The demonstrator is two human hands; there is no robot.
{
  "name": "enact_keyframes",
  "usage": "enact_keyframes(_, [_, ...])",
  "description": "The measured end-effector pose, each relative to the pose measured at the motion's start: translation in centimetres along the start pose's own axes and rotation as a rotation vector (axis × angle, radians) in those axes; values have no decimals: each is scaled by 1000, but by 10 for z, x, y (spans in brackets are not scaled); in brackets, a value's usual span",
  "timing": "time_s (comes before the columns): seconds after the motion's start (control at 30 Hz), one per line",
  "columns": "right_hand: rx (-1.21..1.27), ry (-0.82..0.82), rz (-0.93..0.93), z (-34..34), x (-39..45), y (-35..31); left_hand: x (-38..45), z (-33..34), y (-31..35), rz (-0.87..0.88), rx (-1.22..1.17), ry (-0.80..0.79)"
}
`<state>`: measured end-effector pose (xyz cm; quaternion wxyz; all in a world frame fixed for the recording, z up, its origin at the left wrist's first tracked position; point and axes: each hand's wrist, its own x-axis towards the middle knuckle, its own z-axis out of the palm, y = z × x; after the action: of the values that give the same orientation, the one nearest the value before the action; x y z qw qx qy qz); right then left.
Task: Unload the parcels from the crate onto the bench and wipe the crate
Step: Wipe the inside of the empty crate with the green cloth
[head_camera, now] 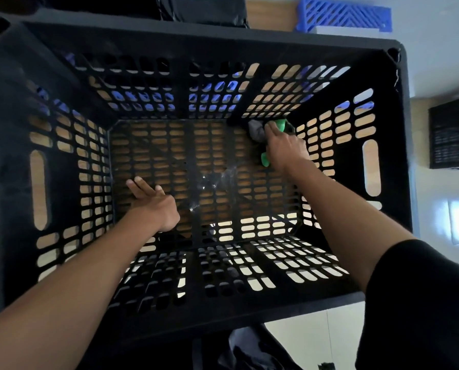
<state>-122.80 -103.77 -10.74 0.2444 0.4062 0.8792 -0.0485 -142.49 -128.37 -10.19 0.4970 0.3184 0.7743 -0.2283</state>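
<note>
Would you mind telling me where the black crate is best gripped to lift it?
Judging by its shape, grip the black crate by the tall handle slots in its two side walls, one hand coming from each side. Both hands are inside now: the right hand holds the cloth.

Black slatted crate (249, 46) on wooden bench (271, 18).

Storage or packing room: black slotted crate (276, 44), blue crate (343, 14) far, another black crate (452, 132) right, tiled floor (316, 340).
</note>
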Motion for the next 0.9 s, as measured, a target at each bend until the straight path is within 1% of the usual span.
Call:
enact_keyframes(0.07, [-58,-59,-11,0,-1,12,-1,0,1,7,5,-1])
enact_keyframes(0.13, [-65,-79,7,-1,-1,16,-1,0,-1,16,15,3])
enact_keyframes(0.27, [66,-58,144,-2,-2,5,0,1,-4,28,18,-5])
enact_keyframes(0.43, [170,-12,309,-2,-8,10,1,1,-6,36,12,-5])
enact_keyframes(0.5, [247,-31,386,-5,-6,8,2,1,-7,35,8,-2])
enact_keyframes(0.57, [299,-62,420,-8,-6,5,2,1,-7,32,8,-1])
enact_keyframes(0.67, [332,-91,377,-6,-11,2,3,0,-4,24,0,-2])
enact_keyframes(0.8, [338,-115,206,1,-11,-3,3,1,-3,9,2,1])
enact_keyframes(0.9, [331,-153,196,2,-3,3,3,1,-2,8,7,1])
